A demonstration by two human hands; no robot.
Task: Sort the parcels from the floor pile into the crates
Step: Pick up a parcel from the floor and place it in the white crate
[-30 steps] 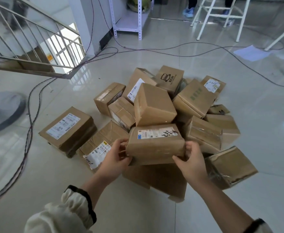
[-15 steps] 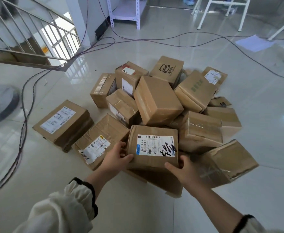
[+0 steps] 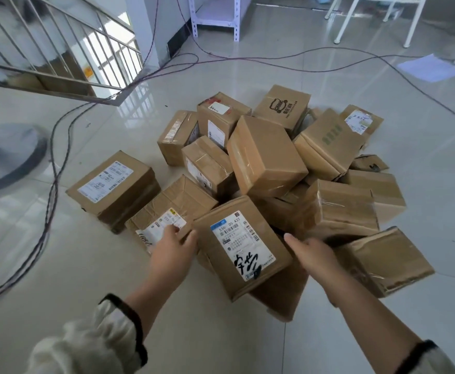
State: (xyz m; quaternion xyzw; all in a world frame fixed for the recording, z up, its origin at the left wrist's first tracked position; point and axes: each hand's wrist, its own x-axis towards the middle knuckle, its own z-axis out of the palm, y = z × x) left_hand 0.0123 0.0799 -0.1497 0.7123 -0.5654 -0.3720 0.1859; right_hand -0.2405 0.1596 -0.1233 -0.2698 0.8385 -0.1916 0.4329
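Observation:
A pile of several brown cardboard parcels (image 3: 266,157) lies on the shiny tiled floor. At its near edge I hold a flat parcel with a white shipping label and black handwriting (image 3: 241,247), tilted with the label facing up. My left hand (image 3: 173,251) grips its left edge, thumb on top. My right hand (image 3: 311,253) presses against its right side, fingers stretched along the edge. Under it lies another flat parcel (image 3: 283,292). No crate is in view.
A separate labelled parcel (image 3: 113,188) lies left of the pile. Cables (image 3: 56,168) run across the floor at left and behind. A stair railing (image 3: 59,63) and a round fan base (image 3: 7,155) are at left. White shelf legs (image 3: 215,20), chair legs and a paper sheet (image 3: 431,67) stand farther back.
The labelled parcel has tipped from showing its front side to label up, then turned clockwise. My hands have shifted along its sides, and my view has dropped closer to the pile.

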